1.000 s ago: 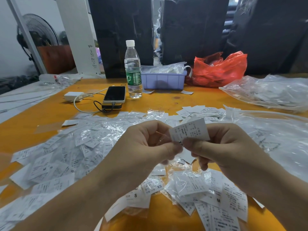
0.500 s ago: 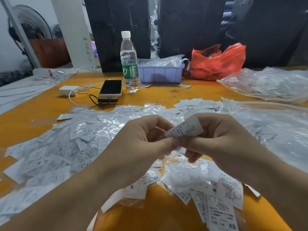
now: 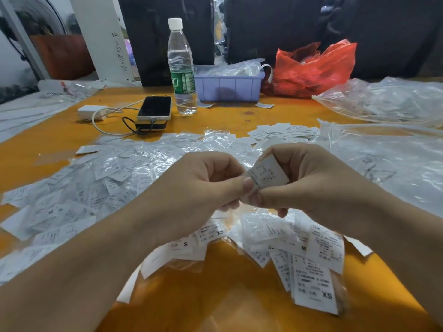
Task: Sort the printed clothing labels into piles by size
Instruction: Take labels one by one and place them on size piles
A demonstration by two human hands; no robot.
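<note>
Both hands meet above the middle of the orange table (image 3: 227,291). My left hand (image 3: 201,188) and my right hand (image 3: 309,180) pinch the same white printed label (image 3: 268,174) between thumbs and fingers, and it tilts up to the right. Under the hands lie loose labels marked S (image 3: 185,245), XS (image 3: 314,287) and M (image 3: 303,248). A wide heap of labels in clear plastic sleeves (image 3: 96,188) covers the table's left half. A small flat pile of labels (image 3: 282,131) sits beyond the hands.
A water bottle (image 3: 181,68), a phone (image 3: 155,107) on a power bank with cable and white charger (image 3: 92,112) stand at the back. A lilac tray (image 3: 229,87), a red plastic bag (image 3: 314,68) and large clear bags (image 3: 383,164) fill the back and right.
The held label has sunk lower between my fingers and tipped flatter; both hands keep pinching it. The camera has tilted down slightly, so the table items sit higher in view.
</note>
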